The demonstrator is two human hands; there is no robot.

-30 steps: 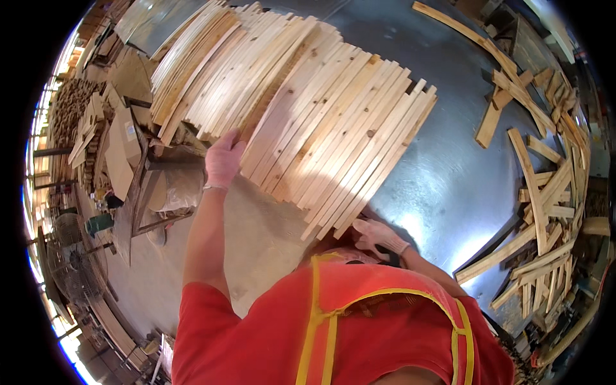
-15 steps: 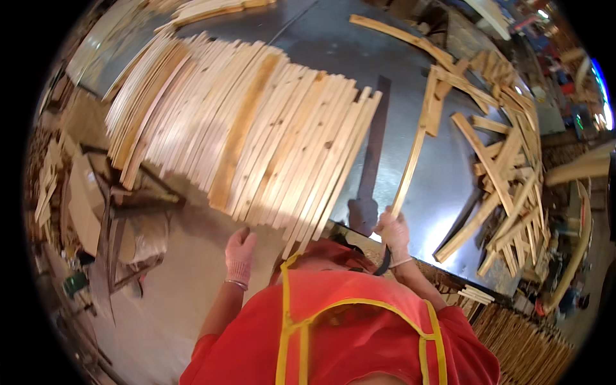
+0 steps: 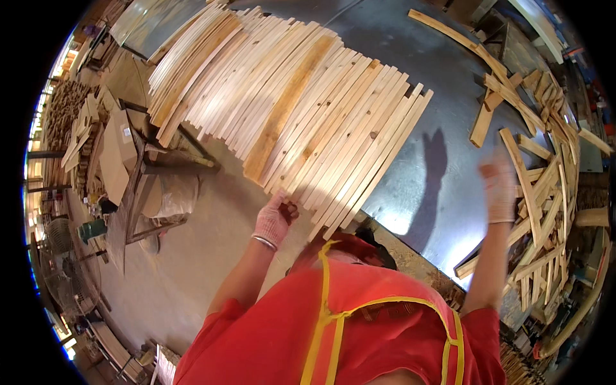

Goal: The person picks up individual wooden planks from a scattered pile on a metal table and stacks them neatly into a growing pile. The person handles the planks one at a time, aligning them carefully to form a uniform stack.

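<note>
My left hand (image 3: 276, 221), in a pale knit glove, is at the near ends of a wide row of light wooden strips (image 3: 308, 115). Its fingers are loosely curled, with no strip seen between them; whether the fingertips touch the strip ends is unclear. My right hand (image 3: 497, 186), also gloved, is raised over the right side of the dark metal table (image 3: 398, 199), beside a jumbled pile of wooden pieces (image 3: 536, 192). Motion smears its fingers. One darker, yellowish strip (image 3: 289, 109) lies among the paler ones.
A dark-framed stand with cardboard (image 3: 119, 157) is left of the strips. Farther left are a fan (image 3: 64, 256) and stacked wood (image 3: 61, 115). A curved pale piece (image 3: 577, 308) runs along the right edge.
The long strip my right hand gripped is out of it, and that hand has swung right toward the pile. My left hand has moved up to the strip ends. The view has shifted.
</note>
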